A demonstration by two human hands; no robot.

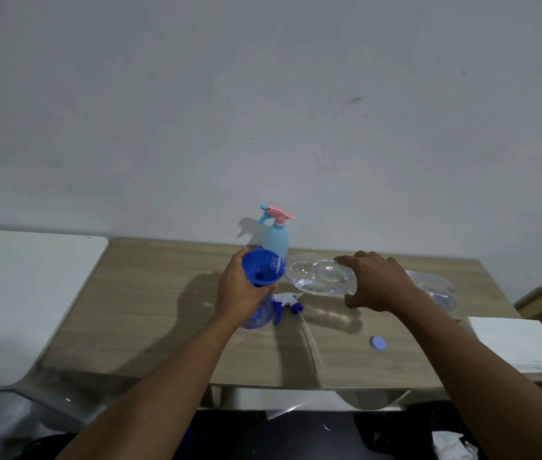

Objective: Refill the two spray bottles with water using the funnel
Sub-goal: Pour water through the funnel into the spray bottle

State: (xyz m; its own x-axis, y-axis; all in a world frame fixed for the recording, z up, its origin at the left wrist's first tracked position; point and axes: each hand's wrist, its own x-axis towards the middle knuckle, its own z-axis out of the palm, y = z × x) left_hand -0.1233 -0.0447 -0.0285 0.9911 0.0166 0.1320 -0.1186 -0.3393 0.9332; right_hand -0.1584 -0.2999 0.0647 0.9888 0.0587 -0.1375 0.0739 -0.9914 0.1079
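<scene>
Blue plastic funnel (261, 272) sits on neck of clear round spray bottle (259, 316), upright mid wooden table (163, 310); left hand (238, 293) curled round funnel. Right hand (377, 283) grips clear plastic water bottle (317, 277) tipped sideways, mouth at funnel rim. White-and-blue trigger head (284, 302) with tube lies just beside. Pale blue spray bottle with pink trigger (275, 239) upright behind, by wall. Blue round cap (378, 343) lies near right forearm
</scene>
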